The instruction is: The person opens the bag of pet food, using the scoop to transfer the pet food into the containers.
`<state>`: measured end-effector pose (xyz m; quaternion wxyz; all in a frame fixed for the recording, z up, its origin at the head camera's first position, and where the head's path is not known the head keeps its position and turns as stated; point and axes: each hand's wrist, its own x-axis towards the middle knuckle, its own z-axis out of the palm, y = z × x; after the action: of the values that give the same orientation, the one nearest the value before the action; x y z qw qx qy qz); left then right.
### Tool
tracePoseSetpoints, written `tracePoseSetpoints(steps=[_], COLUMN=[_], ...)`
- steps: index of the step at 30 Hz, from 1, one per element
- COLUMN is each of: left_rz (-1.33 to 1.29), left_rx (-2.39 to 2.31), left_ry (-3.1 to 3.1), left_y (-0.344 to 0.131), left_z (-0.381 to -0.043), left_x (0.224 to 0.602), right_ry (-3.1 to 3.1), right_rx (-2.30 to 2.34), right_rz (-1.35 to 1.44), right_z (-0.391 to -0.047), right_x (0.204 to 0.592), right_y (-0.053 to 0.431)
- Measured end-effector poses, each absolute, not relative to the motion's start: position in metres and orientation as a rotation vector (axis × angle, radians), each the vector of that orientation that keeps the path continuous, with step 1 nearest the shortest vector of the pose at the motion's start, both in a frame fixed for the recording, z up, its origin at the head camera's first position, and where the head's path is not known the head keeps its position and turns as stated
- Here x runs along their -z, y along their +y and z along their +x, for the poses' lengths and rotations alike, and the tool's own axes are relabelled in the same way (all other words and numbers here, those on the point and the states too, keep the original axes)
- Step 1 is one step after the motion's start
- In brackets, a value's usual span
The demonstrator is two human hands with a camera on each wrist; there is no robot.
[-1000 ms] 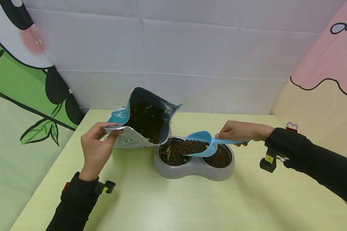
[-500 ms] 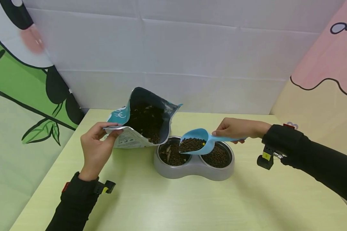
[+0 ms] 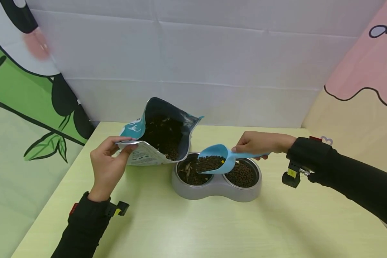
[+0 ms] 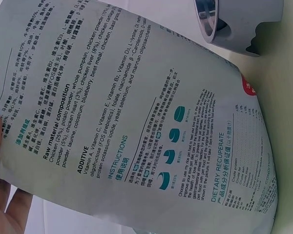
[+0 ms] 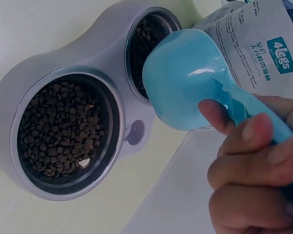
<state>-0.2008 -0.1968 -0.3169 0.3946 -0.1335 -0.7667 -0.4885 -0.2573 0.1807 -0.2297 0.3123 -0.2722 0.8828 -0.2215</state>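
My left hand (image 3: 108,166) pinches the near edge of an open pet food bag (image 3: 151,154), its mouth tilted toward the right with dark kibble inside. In the left wrist view the printed back of the bag (image 4: 136,122) fills most of the frame. My right hand (image 3: 256,143) grips the handle of a blue scoop (image 3: 227,165), which carries brown kibble (image 3: 210,163) over the left bowl of a grey double pet bowl (image 3: 209,190). Both bowls contain kibble; larger pale pieces show in the left one. The right wrist view shows the scoop's underside (image 5: 185,73) and my curled fingers (image 5: 254,161).
Everything stands on a pale yellow table (image 3: 193,229). Behind it hangs a white cloth backdrop (image 3: 213,61), with a cartoon panda print on the left and a pink print (image 3: 367,71) on the right.
My right hand has moved left with the loaded scoop, bringing it from between the bowls to over the left bowl. The left hand and the bag have stayed in place.
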Motion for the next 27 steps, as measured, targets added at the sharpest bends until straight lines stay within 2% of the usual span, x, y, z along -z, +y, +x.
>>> tracePoseSetpoints(steps=[27], left_rz=[-0.345], left_rx=[1.233], left_ry=[-1.936], left_y=[-0.197], left_z=[-0.201], left_x=[0.319], right_ry=[2.366], right_rx=[0.557], right_rz=[-0.709], right_z=[-0.261], right_x=[0.231], right_y=[0.172])
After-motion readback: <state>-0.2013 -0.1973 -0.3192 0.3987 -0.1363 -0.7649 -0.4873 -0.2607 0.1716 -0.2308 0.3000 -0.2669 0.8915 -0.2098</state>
